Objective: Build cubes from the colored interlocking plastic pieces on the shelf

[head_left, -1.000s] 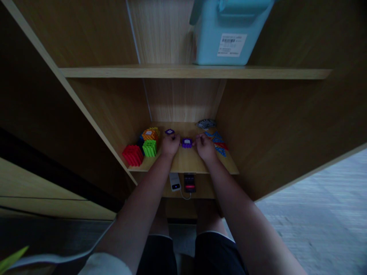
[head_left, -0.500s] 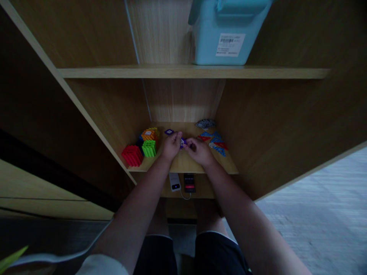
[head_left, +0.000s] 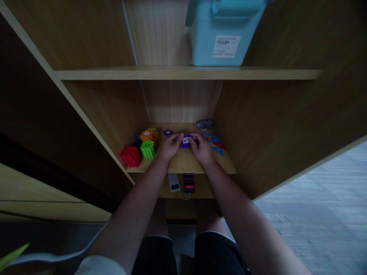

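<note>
Between my hands is a stack of purple square toy building tiles (head_left: 185,145) with a white grid in its top. My left hand (head_left: 171,146) pinches its left side, fingers bent. On the opposite side my right hand (head_left: 202,147) grips it between thumb and fingers. A single flat purple tile (head_left: 168,132) lies on the shelf board (head_left: 180,165) just behind my left hand. Red (head_left: 131,156), green (head_left: 148,149) and orange tile stacks (head_left: 147,135) stand to the left. Blue and red triangular pieces (head_left: 218,145) lie spread beyond my right hand.
A dark patterned pile (head_left: 204,123) sits at the back right. Overhead, a light blue bin (head_left: 220,36) rests on the upper shelf (head_left: 172,73). Below, a white power bank (head_left: 173,182) and a phone (head_left: 189,183) joined by a cable lie on a lower ledge. Cabinet walls close both sides.
The purple stack has turned so its white-gridded top faces me. My right hand has shifted to its upper right side. The view has moved slightly.
</note>
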Demonstrator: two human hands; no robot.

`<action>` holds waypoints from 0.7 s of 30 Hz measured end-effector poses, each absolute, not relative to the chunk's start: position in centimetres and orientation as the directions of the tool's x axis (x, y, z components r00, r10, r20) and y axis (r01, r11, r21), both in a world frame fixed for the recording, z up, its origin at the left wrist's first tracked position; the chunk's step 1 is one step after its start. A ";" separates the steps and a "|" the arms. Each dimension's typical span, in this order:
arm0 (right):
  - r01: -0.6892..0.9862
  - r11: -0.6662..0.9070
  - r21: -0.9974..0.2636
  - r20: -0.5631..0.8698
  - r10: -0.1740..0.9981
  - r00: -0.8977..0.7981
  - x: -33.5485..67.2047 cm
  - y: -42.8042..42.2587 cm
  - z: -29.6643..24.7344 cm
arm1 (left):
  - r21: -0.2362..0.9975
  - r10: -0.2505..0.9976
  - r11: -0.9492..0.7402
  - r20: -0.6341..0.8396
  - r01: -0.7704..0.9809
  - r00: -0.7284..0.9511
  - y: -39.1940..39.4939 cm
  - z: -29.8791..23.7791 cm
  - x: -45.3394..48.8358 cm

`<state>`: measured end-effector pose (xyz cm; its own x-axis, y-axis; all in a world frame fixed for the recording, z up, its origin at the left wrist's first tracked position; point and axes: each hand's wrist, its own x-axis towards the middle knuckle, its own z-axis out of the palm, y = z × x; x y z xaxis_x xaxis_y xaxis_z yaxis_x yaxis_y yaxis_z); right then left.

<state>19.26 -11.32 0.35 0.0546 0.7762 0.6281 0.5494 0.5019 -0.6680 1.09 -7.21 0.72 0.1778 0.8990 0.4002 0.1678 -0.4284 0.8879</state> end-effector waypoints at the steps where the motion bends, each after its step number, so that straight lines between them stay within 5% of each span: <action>1: 0.546 0.521 -0.656 0.644 0.764 0.045 19.3 -11.3 0.4 | 0.893 0.899 -0.423 0.391 0.154 0.200 -7.3 0.8 1.1; 5: 0.571 0.546 -0.614 0.678 0.734 0.027 19.6 -11.3 0.5 | 0.920 0.909 -0.370 0.328 0.133 0.259 -7.2 0.7 1.3; 11: 0.564 0.593 -0.574 0.719 0.695 0.001 19.5 -10.9 0.1 | 0.945 0.938 -0.328 0.326 0.003 0.122 -5.9 -0.4 1.0; 21: 0.520 0.612 -0.596 0.700 0.714 -0.037 19.6 -10.4 -0.5 | 0.957 0.956 -0.287 0.285 0.034 0.065 -5.2 -1.1 0.8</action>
<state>19.57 -10.40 -0.54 -0.0368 0.7136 0.6996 0.5198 0.6116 -0.5965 0.83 -5.24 -1.08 0.0654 0.9564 0.2847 0.0340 -0.2873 0.9572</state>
